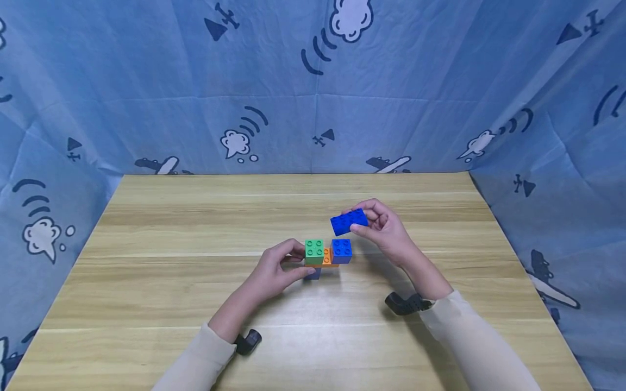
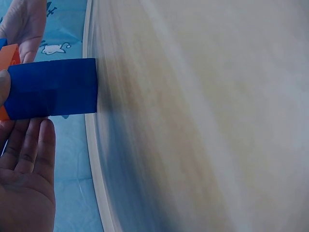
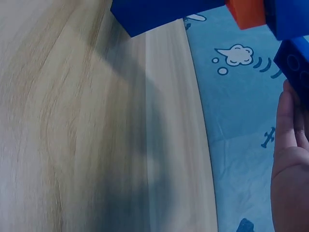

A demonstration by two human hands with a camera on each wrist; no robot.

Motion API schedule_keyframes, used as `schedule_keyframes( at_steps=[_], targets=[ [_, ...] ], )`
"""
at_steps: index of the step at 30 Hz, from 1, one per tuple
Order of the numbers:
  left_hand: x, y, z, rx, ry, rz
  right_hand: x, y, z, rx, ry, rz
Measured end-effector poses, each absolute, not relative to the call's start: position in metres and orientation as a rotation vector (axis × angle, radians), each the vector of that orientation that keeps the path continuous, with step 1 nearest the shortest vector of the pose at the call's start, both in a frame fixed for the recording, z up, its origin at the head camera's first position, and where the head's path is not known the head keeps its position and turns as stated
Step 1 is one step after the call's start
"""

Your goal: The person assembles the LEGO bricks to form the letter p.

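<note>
My left hand (image 1: 271, 271) grips a small structure of building bricks at its left side, thumb in front and fingers behind. A green brick (image 1: 314, 250) and a square blue brick (image 1: 341, 251) sit apart on top of an orange brick (image 1: 326, 259). Beneath the orange one a tall blue block (image 2: 53, 89) extends toward the tabletop. Just behind and above the structure, my right hand (image 1: 386, 231) pinches a longer blue brick (image 1: 349, 221) by its right end, tilted with studs showing. In the right wrist view this brick (image 3: 295, 72) is partly cut off by the frame edge.
The wooden table (image 1: 195, 217) stretches around both hands. Blue patterned cloth (image 1: 274, 65) hangs behind it and along both sides. A dark wrist device (image 1: 248, 342) is on the left wrist, another device (image 1: 407, 304) on the right.
</note>
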State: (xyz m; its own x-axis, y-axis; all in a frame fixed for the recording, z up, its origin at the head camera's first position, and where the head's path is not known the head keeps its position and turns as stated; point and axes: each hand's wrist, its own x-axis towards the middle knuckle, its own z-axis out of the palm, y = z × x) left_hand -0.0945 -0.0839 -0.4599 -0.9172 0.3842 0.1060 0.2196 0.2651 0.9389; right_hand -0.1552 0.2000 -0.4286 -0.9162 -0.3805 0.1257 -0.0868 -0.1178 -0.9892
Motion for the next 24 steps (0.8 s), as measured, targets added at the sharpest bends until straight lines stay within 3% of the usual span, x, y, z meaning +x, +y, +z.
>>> schedule_keyframes(
  at_steps=[24],
  targets=[
    [-0.095, -0.084, -0.461, 0.562, 2.375, 1.736, -0.137, 0.184, -0.411, -0.496, 2.013, -2.2]
  ],
)
